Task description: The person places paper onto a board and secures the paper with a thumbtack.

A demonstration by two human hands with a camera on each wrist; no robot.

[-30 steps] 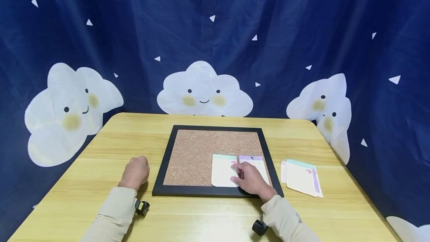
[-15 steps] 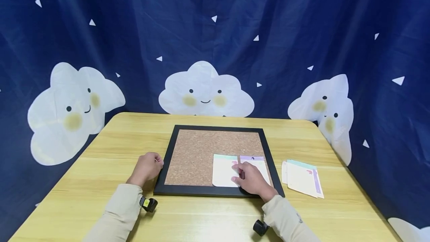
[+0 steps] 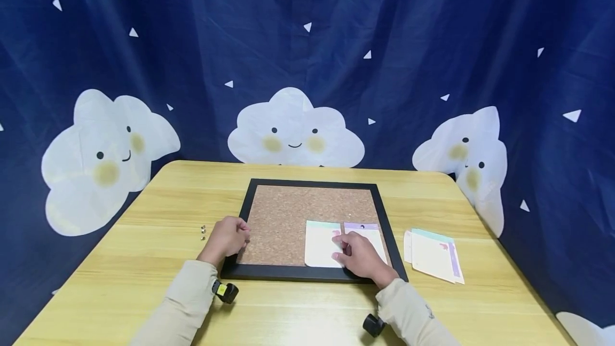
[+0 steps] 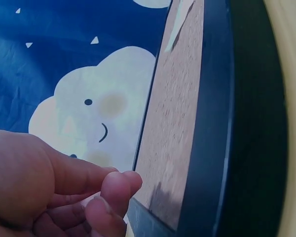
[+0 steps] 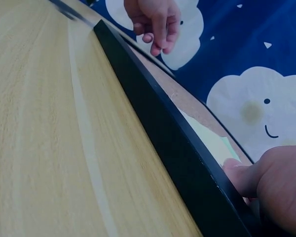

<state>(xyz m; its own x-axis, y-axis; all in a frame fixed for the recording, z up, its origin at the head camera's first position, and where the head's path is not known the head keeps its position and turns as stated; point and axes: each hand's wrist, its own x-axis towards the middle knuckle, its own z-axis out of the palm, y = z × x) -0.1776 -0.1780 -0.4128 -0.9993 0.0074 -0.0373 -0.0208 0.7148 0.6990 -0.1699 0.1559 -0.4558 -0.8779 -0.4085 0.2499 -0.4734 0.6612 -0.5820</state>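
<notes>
My left hand (image 3: 225, 237) is over the left edge of the black-framed cork board (image 3: 283, 212). Its thumb and index finger pinch together, as the left wrist view shows; a thumbtack in that pinch is mostly hidden by the fingertips. On the board's lower right lie a mint-topped note sheet (image 3: 319, 245) and a purple-topped note sheet (image 3: 372, 235), side by side. One thumbtack (image 3: 362, 226) sits in the purple strip. My right hand (image 3: 361, 256) rests across the purple-topped sheet, its fingertips touching the right side of the mint-topped one.
Several small thumbtacks (image 3: 203, 232) lie on the wooden table (image 3: 288, 314) left of the board. A loose pile of note sheets (image 3: 432, 255) is to the board's right. Behind the table hangs a blue curtain (image 3: 202, 36) with clouds.
The left hand has moved right from the tabletop to the board's left edge, uncovering the thumbtacks beneath it. My right hand has stayed on the sheets.
</notes>
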